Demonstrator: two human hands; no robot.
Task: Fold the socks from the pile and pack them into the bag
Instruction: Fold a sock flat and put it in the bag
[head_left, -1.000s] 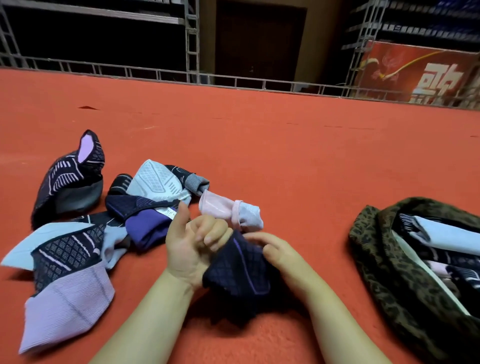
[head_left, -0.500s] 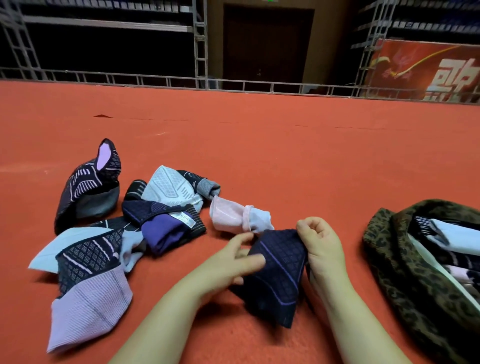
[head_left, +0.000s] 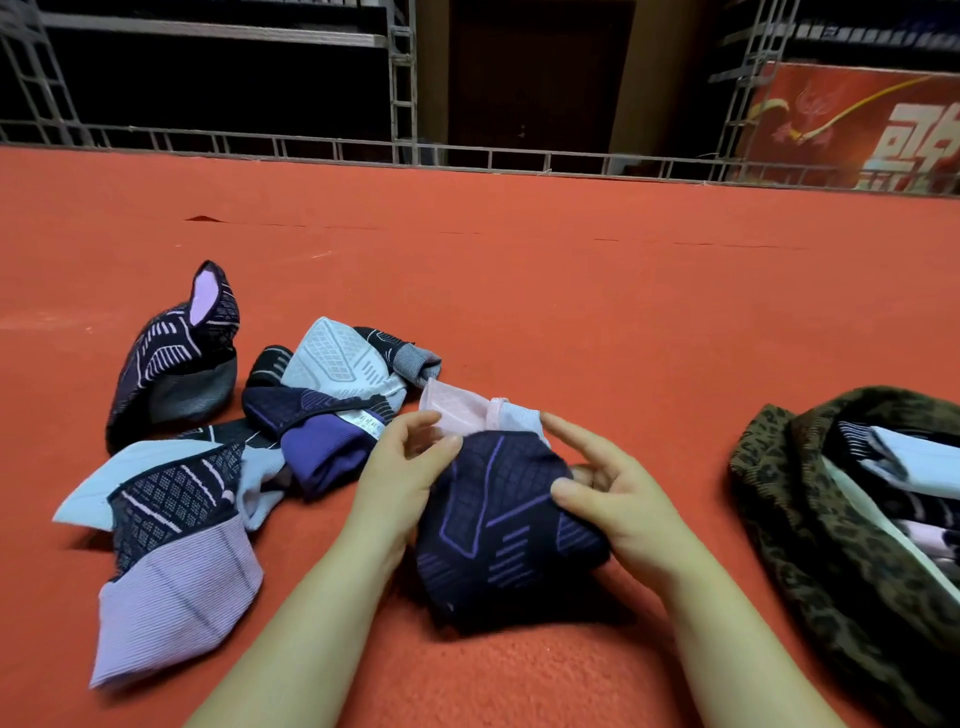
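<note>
Socks fill the leopard bag; both hands grip a navy sock.

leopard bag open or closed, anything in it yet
Open: the leopard bag gapes, with folded socks visible inside it.

Navy sock bunched between pile and leopard-print bag — socks inside.

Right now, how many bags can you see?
1: a leopard-print fabric bag lies open on the red carpet at the right, holding socks; its right part is cut off.
</note>
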